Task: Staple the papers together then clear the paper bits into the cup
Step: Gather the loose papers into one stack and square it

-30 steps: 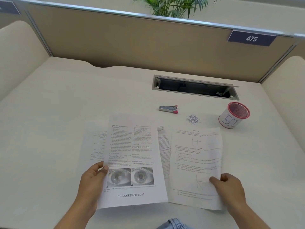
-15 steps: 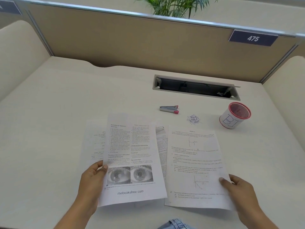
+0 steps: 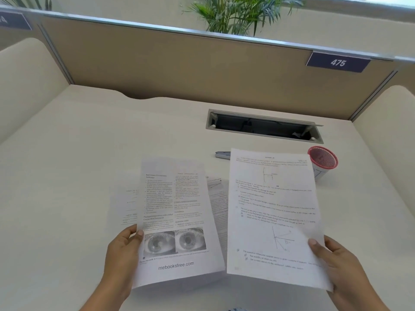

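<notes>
— What's where?
— I see the eye-photo page (image 3: 177, 221) tilted up over what look like two more sheets (image 3: 130, 205) flat on the surface (image 3: 89, 176); the diagram sheet (image 3: 271, 209) is lifted, at right.
— And the rest?
— The stapler (image 3: 222, 154) pokes out behind that sheet's top left corner; the red-rimmed cup (image 3: 322, 158) stands upright past its right edge.

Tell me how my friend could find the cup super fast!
Start at the dark sign reading 475 on the partition wall, then drop down to the long dark slot in the desk. Near its right end stands the cup, peeking out behind a held-up sheet. It is the only round thing, white with a red rim.
</notes>
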Motion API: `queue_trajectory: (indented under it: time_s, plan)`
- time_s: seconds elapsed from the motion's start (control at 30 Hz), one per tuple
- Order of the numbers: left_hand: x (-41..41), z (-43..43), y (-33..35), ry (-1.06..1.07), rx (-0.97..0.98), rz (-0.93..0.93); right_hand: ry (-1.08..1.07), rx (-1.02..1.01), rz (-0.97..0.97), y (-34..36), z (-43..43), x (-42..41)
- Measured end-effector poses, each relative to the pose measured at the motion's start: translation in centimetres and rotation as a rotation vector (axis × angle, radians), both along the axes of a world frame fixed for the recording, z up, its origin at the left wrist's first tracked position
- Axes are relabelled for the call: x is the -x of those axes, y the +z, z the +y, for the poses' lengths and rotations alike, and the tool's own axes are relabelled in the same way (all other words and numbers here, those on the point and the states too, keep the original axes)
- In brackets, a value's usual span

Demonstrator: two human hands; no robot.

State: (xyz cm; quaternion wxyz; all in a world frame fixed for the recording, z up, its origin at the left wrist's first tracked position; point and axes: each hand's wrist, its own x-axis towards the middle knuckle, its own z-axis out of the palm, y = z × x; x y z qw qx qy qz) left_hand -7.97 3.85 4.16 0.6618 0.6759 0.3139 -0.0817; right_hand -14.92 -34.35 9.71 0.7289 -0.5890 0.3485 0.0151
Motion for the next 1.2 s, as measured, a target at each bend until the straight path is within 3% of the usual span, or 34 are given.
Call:
queue_trajectory:
  time_s: [0.27, 0.57, 0.77, 1.03, 1.2]
  plan:
    - [0.3, -3.5, 1.7, -0.092, 0.124, 0.014, 0.139, 0.03, -0.017, 1.2, 5.2, -1.5]
    - [1.2, -5.7, 3.9, -0.148, 0.29, 0.058, 0.165, 0.276, -0.027, 0.2, 8.1, -2.0]
    - [1.9, -6.4, 4.6, -0.164, 0.34, 0.029, 0.277, 0.169, 0.017, 0.7, 8.5, -2.0]
    - [1.4, -5.7, 4.4, -0.171, 0.394, 0.082, 0.221, 0.141, -0.002, 0.4, 8.7, -1.7]
    - [1.0, -5.9, 4.9, -0.23, 0.315, -0.043, 0.217, 0.114, -0.034, 0.4, 8.7, -1.7]
